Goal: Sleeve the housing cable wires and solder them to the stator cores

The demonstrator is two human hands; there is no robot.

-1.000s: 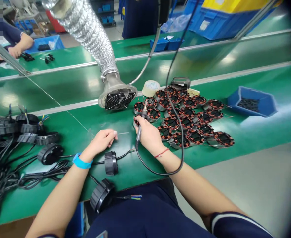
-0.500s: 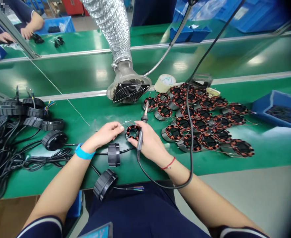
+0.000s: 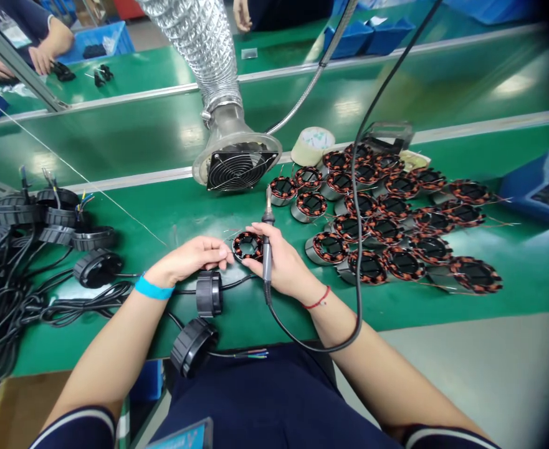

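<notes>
My right hand (image 3: 281,259) is closed around a motor stator (image 3: 248,247) with copper windings, thumb and fingers on its right side. The same hand also carries a soldering iron (image 3: 267,249), tip pointing up and away from me. At the stator's left edge, my left hand (image 3: 199,257) has its thumb and fingertips pinched together on what looks like a thin wire of the stator. Just below the left hand stands a black ribbed round cap (image 3: 209,294), threaded on a black cable. Nearer to me lies another black cap (image 3: 194,346) with stripped coloured wires.
Several stators (image 3: 398,262) stand in rows at right, beside a blue bin (image 3: 543,187). A fume duct with a fan grille (image 3: 241,169) hangs ahead. Black cables (image 3: 17,312) and caps pile at left. A thin strand (image 3: 91,193) slants down. Co-workers' hands (image 3: 43,59) show across the bench.
My left hand has moved in to the stator's left edge, its fingertips now pinched there. The stator has turned a little in my right hand. The camera view has shifted slightly.
</notes>
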